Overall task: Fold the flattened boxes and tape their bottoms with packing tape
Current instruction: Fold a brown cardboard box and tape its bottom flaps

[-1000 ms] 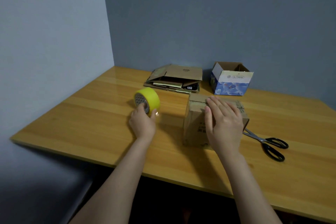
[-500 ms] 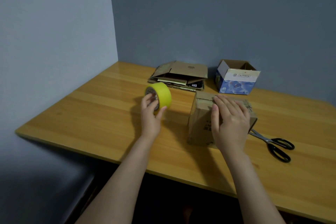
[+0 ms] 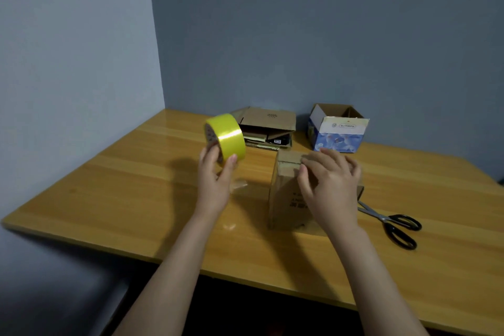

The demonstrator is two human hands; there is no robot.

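Note:
A small brown cardboard box (image 3: 286, 191) stands folded on the wooden table (image 3: 136, 194), its closed flaps facing up. My right hand (image 3: 330, 183) lies flat on top of it, fingers spread and pressing the flaps down. My left hand (image 3: 215, 174) grips a yellow roll of packing tape (image 3: 226, 138), raised above the table just left of the box. A clear strip of tape seems to hang from the roll toward the box. A stack of flattened boxes (image 3: 268, 127) lies at the back of the table.
Black-handled scissors (image 3: 392, 224) lie on the table right of the box. An open blue-and-white carton (image 3: 338, 131) stands at the back right. Grey walls close off the left and far sides. The table's front edge is near my forearms.
My left hand has lifted the tape roll off the table and carried it up and to the right, closer to the box. My right hand has stayed on the box top.

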